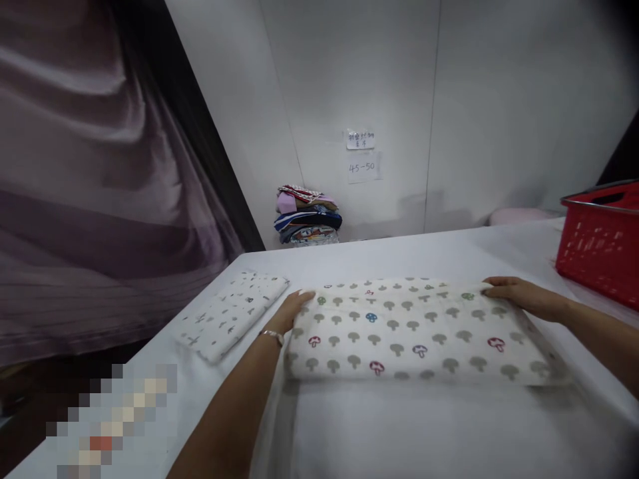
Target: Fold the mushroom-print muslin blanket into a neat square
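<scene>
Textile workroom — wall labels (364, 167), cloth pile (308, 218), basket (596, 243)

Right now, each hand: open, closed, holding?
Left hand: touching mushroom-print cloth near its far left corner; grip unclear.
Right hand: closed on the cloth's far right corner.

Mushroom-print cloth (407, 326): matt fabric, lightly creased. Smaller-print cloth (234, 316): fabric, matt too. Tabletop (439, 432): smooth, low sheen, material unclear. Curtain (64, 133): satiny fabric, glossy along folds. Basket (599, 246): perforated plastic; handle (599, 206) thin, shiny metal. Wall (349, 66): smooth panels, dull sheen. Lower note (365, 167): paper. Pile (309, 219): mostly cloth. Bracelet (272, 335): shiny, metallic-looking.
</scene>
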A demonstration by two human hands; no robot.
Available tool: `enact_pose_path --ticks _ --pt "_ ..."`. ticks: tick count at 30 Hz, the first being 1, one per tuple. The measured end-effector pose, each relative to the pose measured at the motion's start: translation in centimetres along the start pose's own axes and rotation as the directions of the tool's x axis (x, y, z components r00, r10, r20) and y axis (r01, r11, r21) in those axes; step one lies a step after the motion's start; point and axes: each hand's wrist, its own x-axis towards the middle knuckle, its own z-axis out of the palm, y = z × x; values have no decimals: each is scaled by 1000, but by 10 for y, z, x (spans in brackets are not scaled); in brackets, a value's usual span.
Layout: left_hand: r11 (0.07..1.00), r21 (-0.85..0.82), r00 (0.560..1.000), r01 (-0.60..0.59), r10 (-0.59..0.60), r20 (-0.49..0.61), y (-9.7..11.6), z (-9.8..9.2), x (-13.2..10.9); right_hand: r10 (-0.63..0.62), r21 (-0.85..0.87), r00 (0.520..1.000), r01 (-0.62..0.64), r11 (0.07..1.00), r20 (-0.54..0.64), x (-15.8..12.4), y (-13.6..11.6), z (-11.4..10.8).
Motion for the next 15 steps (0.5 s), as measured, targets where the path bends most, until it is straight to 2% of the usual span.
enact_pose_path --ticks 3,6,8,11,15 --pt "999 -19 999 39 -39 -9 -5 5 33 37 -50 999 -38 998 -12 29 7 1" --pt "999 -30 999 12 -13 -45 -2 3 54 -7 -8 998 7 1000 -62 48 9 -4" --pt "1000 25 996 1 2 -87 0 3 65 -39 -15 989 38 999 -142 60 7 -5" --pt "983 177 987 55 -26 -159 -2 9 80 -74 -156 965 35 987 -253 80 7 0" --pt "949 300 975 98 -32 -218 -8 13 95 -149 -288 961 78 954 -233 104 17 2"
